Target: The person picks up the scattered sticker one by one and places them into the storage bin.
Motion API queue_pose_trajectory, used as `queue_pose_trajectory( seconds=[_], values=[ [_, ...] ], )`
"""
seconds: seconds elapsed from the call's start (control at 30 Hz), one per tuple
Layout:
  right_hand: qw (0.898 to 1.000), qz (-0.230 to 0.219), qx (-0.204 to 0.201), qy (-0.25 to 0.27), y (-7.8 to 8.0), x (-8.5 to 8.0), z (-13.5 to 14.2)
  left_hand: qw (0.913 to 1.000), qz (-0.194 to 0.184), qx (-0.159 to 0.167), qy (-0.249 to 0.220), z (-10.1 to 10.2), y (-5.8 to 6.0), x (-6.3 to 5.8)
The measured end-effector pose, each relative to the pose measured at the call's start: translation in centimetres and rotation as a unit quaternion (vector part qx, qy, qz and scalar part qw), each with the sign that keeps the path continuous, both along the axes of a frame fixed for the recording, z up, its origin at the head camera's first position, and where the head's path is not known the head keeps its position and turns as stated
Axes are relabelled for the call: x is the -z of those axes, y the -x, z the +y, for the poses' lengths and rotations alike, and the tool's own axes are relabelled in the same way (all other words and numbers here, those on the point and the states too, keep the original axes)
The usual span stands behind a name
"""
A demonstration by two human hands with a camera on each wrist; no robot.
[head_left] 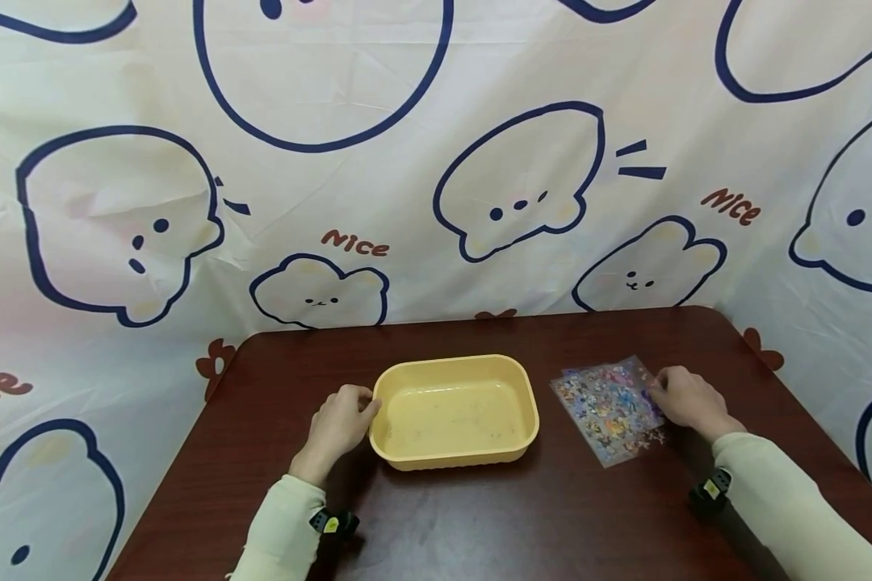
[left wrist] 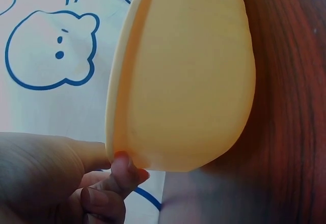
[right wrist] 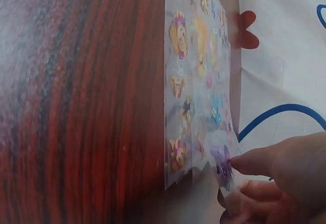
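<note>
A yellow plastic basin (head_left: 454, 464) stands on the table, its inside showing only bare yellow. My left hand (head_left: 340, 421) pinches its left rim, with the thumb on one side of the wall and fingers on the other in the left wrist view. Right of the basin lie clear sticker sheets (head_left: 603, 407), overlapping and covered in small colourful cartoon figures. My right hand (head_left: 690, 399) pinches their right edge between thumb and fingers, close to a purple figure in the right wrist view. There the sheet's edge (right wrist: 224, 168) bends up slightly at the fingers.
Dark reddish-brown wood makes up the table (head_left: 480, 524), with rounded far corners. Behind it and at both sides hangs a pale cloth (head_left: 407, 194) printed with blue-outlined cartoon animals. A dark strap device (head_left: 334, 523) sits on the left wrist, another (head_left: 712, 488) on the right.
</note>
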State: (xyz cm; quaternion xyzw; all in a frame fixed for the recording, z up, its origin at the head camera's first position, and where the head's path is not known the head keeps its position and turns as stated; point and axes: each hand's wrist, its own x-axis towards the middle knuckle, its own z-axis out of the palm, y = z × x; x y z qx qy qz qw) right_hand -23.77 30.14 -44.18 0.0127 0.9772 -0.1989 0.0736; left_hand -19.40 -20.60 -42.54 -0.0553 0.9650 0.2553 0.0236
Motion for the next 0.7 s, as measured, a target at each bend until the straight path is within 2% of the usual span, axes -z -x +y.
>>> queue_pose_trajectory(
  seconds=[0.23, 0.47, 0.7],
  values=[
    [0.999, 0.036, -0.017, 0.029, -0.3, 0.1, 0.6, 0.9999, -0.007, -0.003, -0.006, -0.1, 0.2, 0.2],
    [0.993, 0.089, -0.049, 0.062, -0.9, 0.4, 1.2, 0.9999, 0.004, -0.006, -0.011, -0.1, 0.1, 0.3],
    [0.989, 0.121, -0.038, 0.078, -1.7, 0.2, 1.4, 0.9997, 0.007, -0.005, -0.021, -0.1, 0.0, 0.3]
  ],
)
